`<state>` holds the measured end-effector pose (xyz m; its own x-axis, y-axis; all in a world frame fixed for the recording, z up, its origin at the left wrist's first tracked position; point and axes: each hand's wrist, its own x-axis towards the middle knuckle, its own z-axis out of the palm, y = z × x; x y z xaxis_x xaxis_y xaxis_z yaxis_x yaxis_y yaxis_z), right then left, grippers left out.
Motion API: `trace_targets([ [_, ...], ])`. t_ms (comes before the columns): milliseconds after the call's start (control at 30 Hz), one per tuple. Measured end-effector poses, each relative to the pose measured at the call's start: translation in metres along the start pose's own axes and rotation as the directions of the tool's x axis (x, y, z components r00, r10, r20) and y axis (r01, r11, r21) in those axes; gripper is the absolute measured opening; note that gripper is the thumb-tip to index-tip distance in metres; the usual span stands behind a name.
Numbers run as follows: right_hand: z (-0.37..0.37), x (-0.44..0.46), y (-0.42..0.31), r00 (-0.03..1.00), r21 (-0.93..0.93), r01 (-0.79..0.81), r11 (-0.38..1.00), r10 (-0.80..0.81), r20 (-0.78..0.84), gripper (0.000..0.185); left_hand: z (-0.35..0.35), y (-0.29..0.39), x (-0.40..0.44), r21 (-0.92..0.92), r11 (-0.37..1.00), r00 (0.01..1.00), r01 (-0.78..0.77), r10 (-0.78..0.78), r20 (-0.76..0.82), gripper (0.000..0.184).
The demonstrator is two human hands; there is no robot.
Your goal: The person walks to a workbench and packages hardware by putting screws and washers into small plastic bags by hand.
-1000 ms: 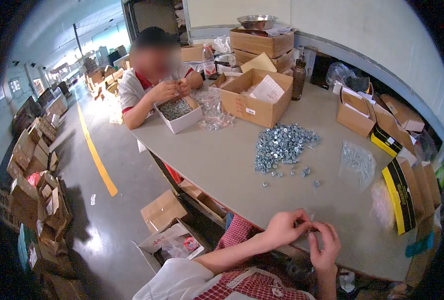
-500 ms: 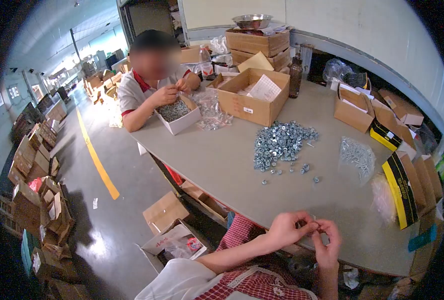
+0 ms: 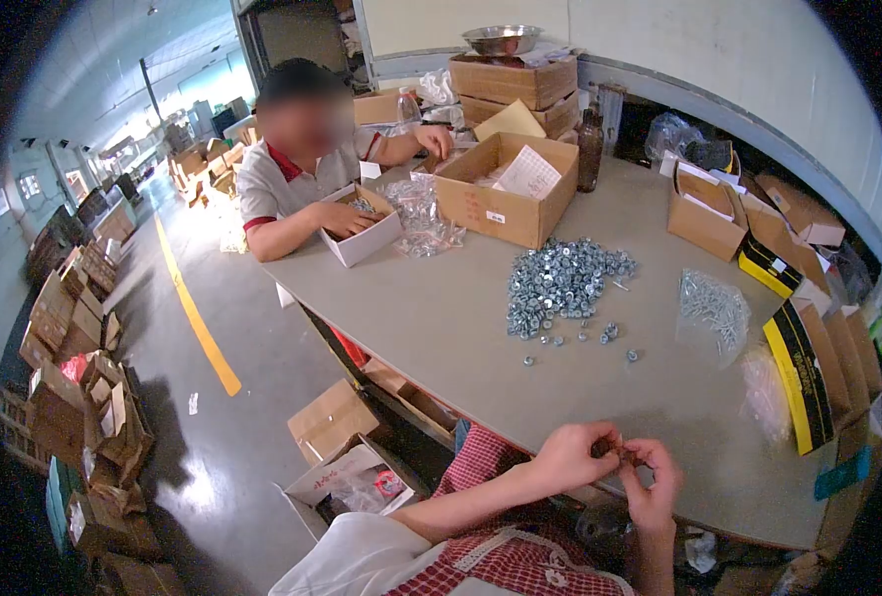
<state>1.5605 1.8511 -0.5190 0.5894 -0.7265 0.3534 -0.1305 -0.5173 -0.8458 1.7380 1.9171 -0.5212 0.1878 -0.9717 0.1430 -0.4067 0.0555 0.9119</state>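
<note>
My left hand and my right hand meet at the table's near edge, fingertips pinched together. Whatever they hold between them is too small to name. Beyond them, a heap of metal nuts or similar small fittings lies on the grey table, with a few loose ones, such as a single piece, on its near side. To the right of the heap is a clear bag of screws.
A co-worker sits at the far left with a hand in a white box. An open carton and brown bottle stand at the back. Yellow-black boxes line the right edge; an open box is below left.
The co-worker's hands have parted: one has gone down into the white box, the other out beside the carton. My hands stay together with small finger movements.
</note>
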Motion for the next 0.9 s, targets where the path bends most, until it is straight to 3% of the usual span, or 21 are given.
trace_targets([
  [333,-0.001,0.006,-0.008,0.996,-0.095,0.076,0.993,-0.072,0.047,0.036,0.002,-0.008,0.004,0.034,0.998,0.999,0.047,-0.047,0.001,0.025],
  [500,-0.003,0.012,-0.009,0.988,-0.224,0.118,0.967,-0.092,0.125,0.046,0.006,0.000,0.005,0.025,0.998,0.994,-0.056,0.058,-0.089,0.023],
  [600,-0.006,0.013,-0.007,0.983,-0.159,0.001,0.987,0.029,0.182,0.046,0.013,-0.009,0.004,0.040,0.996,0.990,-0.082,0.086,-0.115,0.021],
  [700,-0.005,0.006,0.013,0.996,-0.206,0.010,0.979,0.009,0.091,0.044,0.010,-0.008,0.004,-0.008,0.998,0.994,-0.057,0.057,-0.089,0.020],
  [800,-0.004,0.011,0.001,0.999,-0.140,0.004,0.990,0.001,0.040,0.029,0.011,-0.010,0.006,-0.001,0.999,0.997,-0.047,0.047,-0.063,0.020],
  [900,-0.009,0.012,-0.002,0.987,-0.124,-0.141,0.982,0.150,0.060,0.024,0.008,-0.009,0.007,0.022,1.000,1.000,0.007,-0.007,0.015,0.021],
])
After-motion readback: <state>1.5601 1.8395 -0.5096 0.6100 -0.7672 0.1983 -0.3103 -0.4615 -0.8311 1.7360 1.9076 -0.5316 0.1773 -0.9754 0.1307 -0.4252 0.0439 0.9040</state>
